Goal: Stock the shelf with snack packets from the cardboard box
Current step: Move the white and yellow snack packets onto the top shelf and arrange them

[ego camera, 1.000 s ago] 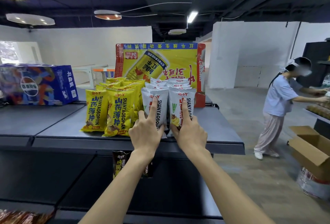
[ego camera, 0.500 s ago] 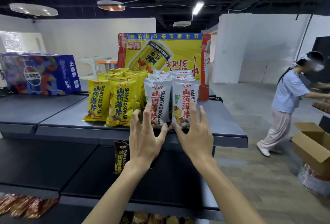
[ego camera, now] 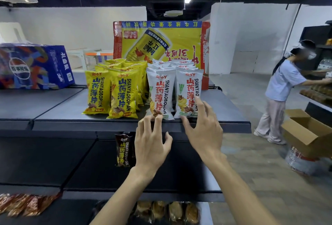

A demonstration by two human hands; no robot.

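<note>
head view: a dark rack seen from the front, slightly from above; the top shelf [ego camera: 224,109] carries the stock.
white packets [ego camera: 162,92]: 2 rows, upright on the top shelf; the front pair stands at the shelf's front edge, side by side and touching.
yellow packets [ego camera: 124,95]: 2 rows, upright on the same shelf, just left of the white packets.
left grip [ego camera: 150,145]: bare, fingers spread and lightly bent, nothing held; the fingertips [ego camera: 156,119] lie at the bottom edge of the front left white packet; contact cannot be told.
right grip [ego camera: 204,133]: fingers spread, nothing held; the forefinger overlaps the lower right part of the front right white packet; contact cannot be told.
cardboard box [ego camera: 305,133]: brown, flaps open, on the floor at right, well apart from the rack; contents hidden.
red-and-yellow carton [ego camera: 161,45]: upright at the back of the top shelf, behind both kinds of packet, print upside down.
blue carton [ego camera: 34,66]: on the top level at far left, well apart from the packets.
dark packet [ego camera: 124,150]: 1, upright on the shelf below, just left of the left grip.
brown packets [ego camera: 28,205]: lying on a lower shelf at left; blurred.
other person [ego camera: 280,88]: stands near the cardboard box, arms reaching to another rack at right.
</note>
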